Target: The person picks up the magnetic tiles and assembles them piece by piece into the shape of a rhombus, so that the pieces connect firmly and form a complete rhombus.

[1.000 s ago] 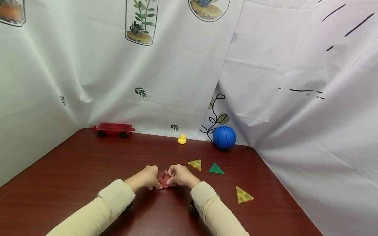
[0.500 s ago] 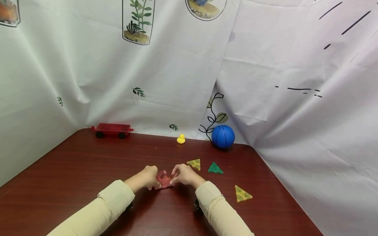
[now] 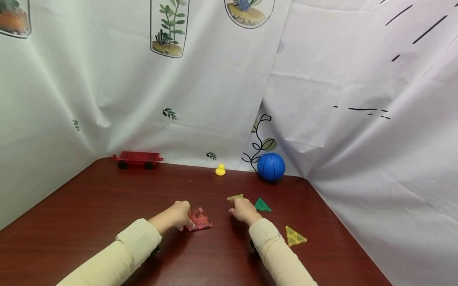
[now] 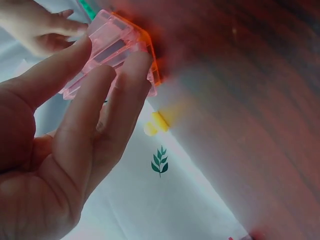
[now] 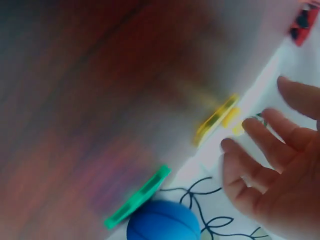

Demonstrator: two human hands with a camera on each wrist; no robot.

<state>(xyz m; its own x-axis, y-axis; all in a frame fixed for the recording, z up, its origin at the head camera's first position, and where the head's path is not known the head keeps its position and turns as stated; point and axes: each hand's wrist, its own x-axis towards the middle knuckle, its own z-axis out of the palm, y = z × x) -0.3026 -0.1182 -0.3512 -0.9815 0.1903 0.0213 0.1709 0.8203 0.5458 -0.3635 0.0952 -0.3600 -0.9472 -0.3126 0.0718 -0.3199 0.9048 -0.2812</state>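
Pink-red translucent tiles (image 3: 201, 221) stand together on the table in the head view, part of them hidden by fingers. My left hand (image 3: 176, 215) holds their left side; in the left wrist view the fingers of that hand (image 4: 85, 120) rest against the pink pieces (image 4: 107, 42). Apart from them, my right hand (image 3: 245, 211) is just in front of a yellow triangle (image 3: 235, 197), which it partly covers. The right wrist view shows that hand (image 5: 280, 165) with spread, slightly bent fingers and nothing in them, near the yellow tile (image 5: 216, 120).
A green triangle (image 3: 262, 205) lies right of my right hand, with another yellow triangle (image 3: 295, 236) nearer the right edge. Along the back stand a red wheeled car base (image 3: 138, 157), a small yellow duck (image 3: 220, 170) and a blue ball (image 3: 271, 167). White cloth (image 3: 214, 99) hangs behind.
My right hand has let go of the pink-red tiles and moved right and away from me, to the yellow triangle. My left hand stays at the tiles.
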